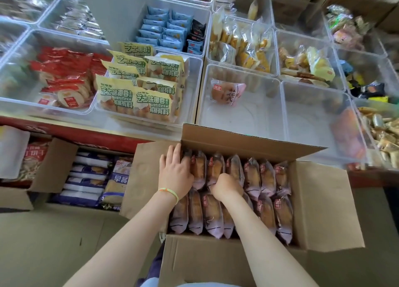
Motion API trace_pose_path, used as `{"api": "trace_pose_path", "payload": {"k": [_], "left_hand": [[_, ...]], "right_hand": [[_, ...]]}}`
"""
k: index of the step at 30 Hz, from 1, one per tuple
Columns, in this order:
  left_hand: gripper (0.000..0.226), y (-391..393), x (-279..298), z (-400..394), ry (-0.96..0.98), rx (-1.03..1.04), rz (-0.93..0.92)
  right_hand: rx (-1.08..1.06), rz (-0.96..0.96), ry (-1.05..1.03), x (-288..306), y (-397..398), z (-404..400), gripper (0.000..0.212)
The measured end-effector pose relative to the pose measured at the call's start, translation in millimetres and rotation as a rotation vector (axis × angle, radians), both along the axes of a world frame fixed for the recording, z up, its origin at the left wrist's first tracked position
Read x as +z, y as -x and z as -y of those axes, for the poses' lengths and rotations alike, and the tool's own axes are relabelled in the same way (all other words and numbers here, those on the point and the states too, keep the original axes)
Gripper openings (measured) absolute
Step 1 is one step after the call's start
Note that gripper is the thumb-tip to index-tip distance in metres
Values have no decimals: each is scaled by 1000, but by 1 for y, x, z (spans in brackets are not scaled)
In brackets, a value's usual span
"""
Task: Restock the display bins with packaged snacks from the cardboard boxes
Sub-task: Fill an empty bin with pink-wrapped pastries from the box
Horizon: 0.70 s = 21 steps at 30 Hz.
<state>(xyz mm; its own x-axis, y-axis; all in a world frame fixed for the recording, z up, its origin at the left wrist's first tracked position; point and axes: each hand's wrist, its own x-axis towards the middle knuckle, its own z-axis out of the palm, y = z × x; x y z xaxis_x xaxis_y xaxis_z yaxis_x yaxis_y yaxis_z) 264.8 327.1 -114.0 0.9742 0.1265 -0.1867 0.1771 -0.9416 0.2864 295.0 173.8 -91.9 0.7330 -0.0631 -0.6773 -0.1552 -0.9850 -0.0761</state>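
An open cardboard box [319, 202] stands in front of me, packed with two rows of pink-wrapped cake packets [267, 178] standing on edge. My left hand [176, 172] reaches into the far left corner of the box, its fingers tucked down beside the end packets. My right hand [226, 186] digs its curled fingers between packets in the far row; how many it grips is hidden. Just beyond the box, a clear display bin [241, 118] holds a single pink cake packet [227, 93].
Clear bins beyond hold green-and-yellow packs [138, 96], red packs [64, 75], blue packs [164, 29] and yellow cakes [244, 44]. An almost empty bin [313, 122] sits right of the target bin. Another open box of blue-and-white packs [90, 178] stands at left.
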Motion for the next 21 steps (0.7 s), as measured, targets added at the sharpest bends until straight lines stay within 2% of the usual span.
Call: {"api": "trace_pose_path", "payload": {"k": [5,7,10,13,16,18,21], "left_hand": [[26,-5,6,-2,33,18,-45],[35,-7,13,0,122,52,-36],[45,-12,35,5,458,133,13],[66,-21,64,10,914,210,-150],[73,-29,89,14,1279,244,-232],[67,-34,106,12,1378,144,-253],[54,-42,138,14,1442,-34,-231]], "right_hand": [[-98,-9,-189,4,-3,12,15],[-134,15,-321,16,-5,22,15],[-77,61,-473,51,-10,45,21],[-84,23,-687,98,-17,68,25],[-176,-40,-1008,141,-27,86,19],[-265,-10,-1137,156,-36,97,16],[-350,127,-1147,163,-54,105,14]]}}
